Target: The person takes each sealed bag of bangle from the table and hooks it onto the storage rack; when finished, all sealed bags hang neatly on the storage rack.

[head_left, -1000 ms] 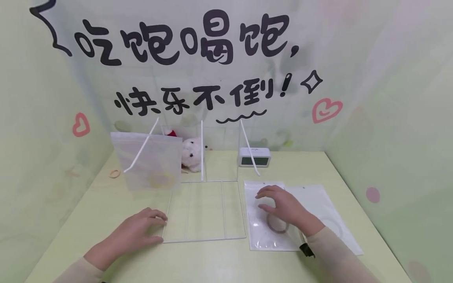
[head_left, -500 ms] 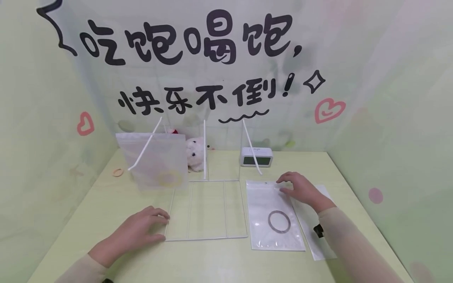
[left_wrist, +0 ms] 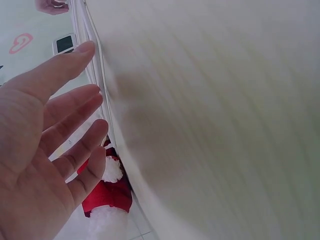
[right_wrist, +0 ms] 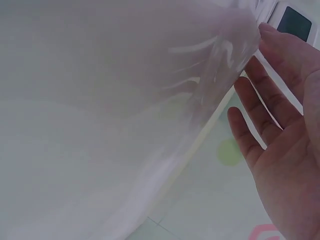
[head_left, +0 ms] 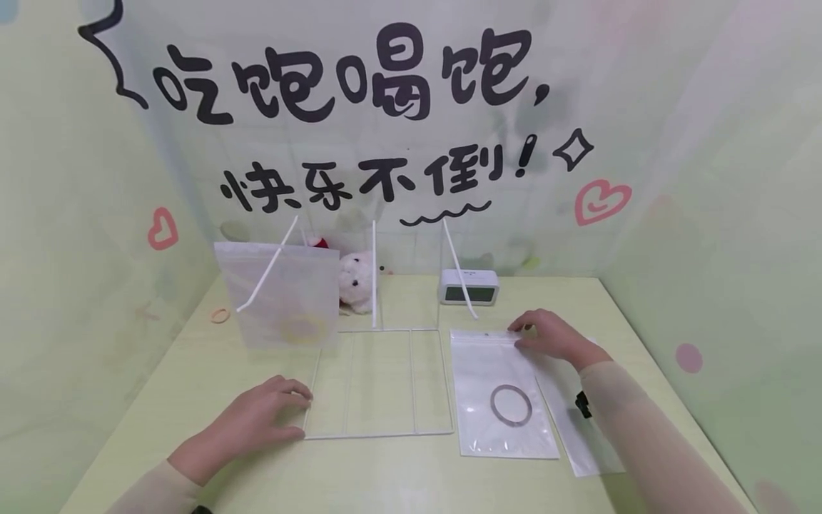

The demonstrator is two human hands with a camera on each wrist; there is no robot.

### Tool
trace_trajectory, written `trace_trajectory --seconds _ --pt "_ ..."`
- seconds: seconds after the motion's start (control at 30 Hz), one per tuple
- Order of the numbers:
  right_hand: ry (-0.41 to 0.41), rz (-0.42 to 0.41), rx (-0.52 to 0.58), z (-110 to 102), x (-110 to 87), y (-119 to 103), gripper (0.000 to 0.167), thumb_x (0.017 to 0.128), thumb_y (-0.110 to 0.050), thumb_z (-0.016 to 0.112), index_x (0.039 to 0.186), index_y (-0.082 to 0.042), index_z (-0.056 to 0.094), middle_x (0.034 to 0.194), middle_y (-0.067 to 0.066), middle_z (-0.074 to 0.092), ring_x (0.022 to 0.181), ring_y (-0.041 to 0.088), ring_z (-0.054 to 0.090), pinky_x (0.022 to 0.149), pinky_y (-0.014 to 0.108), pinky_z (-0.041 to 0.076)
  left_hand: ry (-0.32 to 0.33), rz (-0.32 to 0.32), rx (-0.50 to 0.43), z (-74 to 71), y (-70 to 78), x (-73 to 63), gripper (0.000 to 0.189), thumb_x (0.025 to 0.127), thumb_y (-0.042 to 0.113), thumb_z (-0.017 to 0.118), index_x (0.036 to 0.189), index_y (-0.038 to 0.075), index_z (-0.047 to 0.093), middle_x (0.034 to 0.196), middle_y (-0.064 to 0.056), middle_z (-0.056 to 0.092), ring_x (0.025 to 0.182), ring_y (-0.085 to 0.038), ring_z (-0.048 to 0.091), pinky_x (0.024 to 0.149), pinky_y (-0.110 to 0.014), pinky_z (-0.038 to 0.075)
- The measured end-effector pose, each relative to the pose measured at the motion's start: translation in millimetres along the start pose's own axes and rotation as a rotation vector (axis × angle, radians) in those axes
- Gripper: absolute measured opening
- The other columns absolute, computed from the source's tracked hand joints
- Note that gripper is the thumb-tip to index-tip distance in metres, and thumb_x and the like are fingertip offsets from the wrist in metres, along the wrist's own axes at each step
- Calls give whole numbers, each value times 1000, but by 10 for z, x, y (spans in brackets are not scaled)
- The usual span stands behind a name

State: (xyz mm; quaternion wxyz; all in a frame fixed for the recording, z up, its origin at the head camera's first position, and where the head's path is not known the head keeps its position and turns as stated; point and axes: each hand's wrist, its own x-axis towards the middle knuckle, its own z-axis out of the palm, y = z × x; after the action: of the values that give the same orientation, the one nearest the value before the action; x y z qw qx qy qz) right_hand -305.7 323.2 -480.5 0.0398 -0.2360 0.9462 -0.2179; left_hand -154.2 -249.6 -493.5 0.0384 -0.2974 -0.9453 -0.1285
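Observation:
A white wire display stand [head_left: 413, 385] with upright hooks is in the middle of the table. My left hand [head_left: 247, 421] rests beside its base, relaxed fingers right at the left rail. In the left wrist view, the left hand's palm [left_wrist: 45, 135] shows with nothing in it. A clear zip bag [head_left: 478, 400] with a brownish bangle [head_left: 511, 405] lies flat right of the stand. My right hand [head_left: 555, 339] pinches its top right corner, which the fingers partly hide. The right wrist view shows the thumb at the bag's glossy plastic [right_wrist: 215, 70].
A frosted zip bag [head_left: 279, 285] with a yellowish ring hangs at the left hook. Another bag [head_left: 571, 435] lies partly under my right forearm. A plush toy [head_left: 356, 282] and a digital clock [head_left: 469, 287] stand behind. An orange ring [head_left: 220, 315] lies back left.
My right hand has moved right and back from above the zip bag to its top right corner, uncovering the bangle. My left hand has stayed at the stand's base.

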Motion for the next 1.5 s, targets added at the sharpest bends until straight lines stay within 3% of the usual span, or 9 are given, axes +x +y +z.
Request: trace_trajectory --seconds 0.43,0.8,1.07,1.3,1.5 --pt "6 54 22 73 55 79 26 84 -11 85 109 -9 78 101 3 75 93 20 66 86 41 59 0 2 -6 31 20 -2 41 75 35 89 110 16 79 123 8 71 112 -19 65 93 -42 61" --pt "65 133 -6 76 11 -81 4 93 -16 76 98 -16 76 95 0 72 91 20 64 86 43 59 18 10 7 39 29 -8 41 74 35 90 109 16 79 121 8 71 110 -17 65 90 -40 62" --pt "134 54 48 60 -81 -305 5 95 -21 75 95 -16 73 93 -6 72 92 17 65 88 45 58 9 -1 2 46 27 -14 41 74 35 90 108 16 80 122 8 71 110 -18 65 91 -41 62" --pt "245 -63 86 48 -183 -544 5 95 -13 75 99 -13 71 93 -5 71 91 14 64 86 49 59 26 16 3 44 26 -16 40 74 35 90 107 16 80 121 8 71 110 -18 65 90 -40 62" --pt "361 -156 70 9 -285 -732 12 93 -8 75 100 -16 69 92 -7 68 86 8 59 79 32 55 17 8 4 24 -4 -6 39 74 34 90 108 16 79 121 10 70 110 -17 65 91 -40 61"
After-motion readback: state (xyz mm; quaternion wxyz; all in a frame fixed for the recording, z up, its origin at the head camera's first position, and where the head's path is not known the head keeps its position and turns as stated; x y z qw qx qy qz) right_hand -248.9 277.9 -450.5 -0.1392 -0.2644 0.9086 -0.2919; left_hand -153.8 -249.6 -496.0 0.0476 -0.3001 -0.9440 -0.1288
